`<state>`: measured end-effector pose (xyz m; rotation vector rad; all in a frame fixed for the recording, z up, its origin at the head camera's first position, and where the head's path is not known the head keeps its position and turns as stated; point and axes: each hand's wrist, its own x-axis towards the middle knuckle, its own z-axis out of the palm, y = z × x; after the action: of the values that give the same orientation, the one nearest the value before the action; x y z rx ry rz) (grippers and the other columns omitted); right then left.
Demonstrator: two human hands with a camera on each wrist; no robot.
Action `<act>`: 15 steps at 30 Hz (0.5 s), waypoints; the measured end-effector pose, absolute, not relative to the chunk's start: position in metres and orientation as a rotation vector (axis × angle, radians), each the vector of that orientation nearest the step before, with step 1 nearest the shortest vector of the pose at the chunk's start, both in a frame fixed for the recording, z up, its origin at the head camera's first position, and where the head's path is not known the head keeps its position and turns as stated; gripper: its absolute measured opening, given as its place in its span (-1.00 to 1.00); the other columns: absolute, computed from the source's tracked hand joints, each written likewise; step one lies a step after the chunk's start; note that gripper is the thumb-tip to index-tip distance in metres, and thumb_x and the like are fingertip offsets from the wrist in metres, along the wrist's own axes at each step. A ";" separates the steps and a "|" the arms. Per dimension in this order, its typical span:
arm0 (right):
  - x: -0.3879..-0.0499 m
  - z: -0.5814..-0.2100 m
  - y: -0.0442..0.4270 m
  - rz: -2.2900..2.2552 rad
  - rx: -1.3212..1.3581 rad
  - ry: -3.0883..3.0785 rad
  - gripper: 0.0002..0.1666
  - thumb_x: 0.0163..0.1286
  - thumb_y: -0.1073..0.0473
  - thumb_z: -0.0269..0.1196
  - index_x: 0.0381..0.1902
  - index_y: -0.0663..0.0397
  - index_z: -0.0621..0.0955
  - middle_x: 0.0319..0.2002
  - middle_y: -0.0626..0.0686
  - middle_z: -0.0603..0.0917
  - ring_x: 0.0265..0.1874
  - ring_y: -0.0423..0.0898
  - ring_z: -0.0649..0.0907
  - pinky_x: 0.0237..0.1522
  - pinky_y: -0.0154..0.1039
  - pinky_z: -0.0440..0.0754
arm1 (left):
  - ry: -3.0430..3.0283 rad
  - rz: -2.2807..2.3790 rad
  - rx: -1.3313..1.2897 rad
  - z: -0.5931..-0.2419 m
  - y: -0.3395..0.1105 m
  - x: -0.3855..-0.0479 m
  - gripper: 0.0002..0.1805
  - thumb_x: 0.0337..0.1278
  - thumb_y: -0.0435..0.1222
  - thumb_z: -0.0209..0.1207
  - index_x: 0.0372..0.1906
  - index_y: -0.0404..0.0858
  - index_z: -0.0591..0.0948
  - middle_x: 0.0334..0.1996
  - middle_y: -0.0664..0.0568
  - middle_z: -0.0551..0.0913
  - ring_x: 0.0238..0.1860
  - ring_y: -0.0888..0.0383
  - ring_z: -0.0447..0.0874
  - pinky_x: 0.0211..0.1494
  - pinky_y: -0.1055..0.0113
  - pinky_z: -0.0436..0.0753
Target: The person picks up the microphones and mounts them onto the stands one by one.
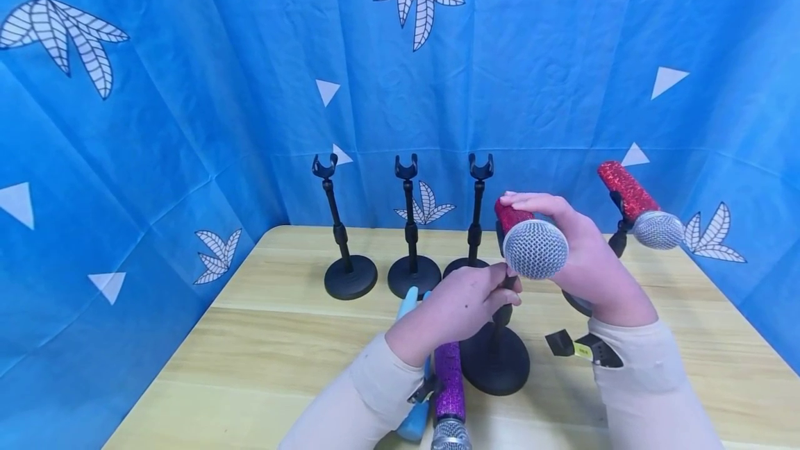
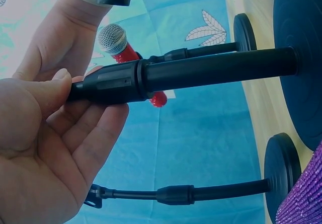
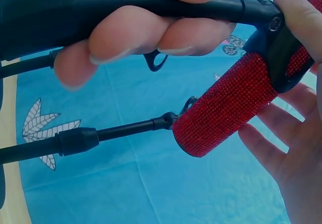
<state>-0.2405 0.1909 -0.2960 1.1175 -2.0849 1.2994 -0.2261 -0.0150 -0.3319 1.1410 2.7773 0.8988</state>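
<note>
Currently, we find the red microphone point(image 1: 535, 247) seated in the clip at the top of the front black stand point(image 1: 495, 367), above the right-hand part of the table point(image 1: 269, 353). Its silver grille faces the wearer and its glittered handle points away; the right wrist view shows the clip around the handle.

We record the right hand point(image 1: 587, 248) curled over the microphone, thumb on the near side by the clip's joint and fingers around the far side. The left hand point(image 1: 459, 304) pinches the slim upper pole just below, thumb against fingers. The round base rests on the table.

Next to that base we note a purple microphone point(image 1: 450, 384) lying with its grille towards the wearer. Beside it lies a light blue object point(image 1: 412, 428), partly hidden under the left forearm.

To the right, a second red microphone point(image 1: 631, 193) sits tilted on its own stand point(image 1: 617, 242), partly covered by the right hand. Further back, we count three black stands point(image 1: 351, 278) in a row, their forked holders upward. Blue patterned cloth point(image 1: 187, 89) hangs behind the table.
</note>
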 end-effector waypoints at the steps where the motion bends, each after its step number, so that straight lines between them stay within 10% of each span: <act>1: -0.240 -0.296 0.191 1.296 1.126 -2.085 -0.01 -0.09 0.61 0.53 0.32 0.11 0.45 0.37 0.09 0.49 0.39 0.04 0.42 0.15 -0.28 0.56 | 2.773 0.901 1.136 -0.332 -0.015 -0.226 -0.84 0.46 -0.10 0.13 -0.04 -0.04 0.56 -0.36 0.30 0.63 -0.41 0.45 0.55 -0.32 0.59 0.55; 15: -0.237 -0.290 0.186 1.137 1.161 -2.079 -0.08 -0.22 0.56 0.61 0.18 0.16 0.53 0.33 0.20 0.49 0.42 0.06 0.36 0.10 -0.35 0.57 | 2.894 0.756 1.209 -0.332 -0.017 -0.226 -0.87 0.54 -0.20 0.09 0.03 -0.08 0.55 -0.29 0.18 0.71 -0.33 0.39 0.64 -0.25 0.58 0.55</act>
<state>-0.2374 0.1858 -0.2900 1.1610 -2.0787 1.1370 -0.2265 -0.0166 -0.3323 1.2089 2.8944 0.7558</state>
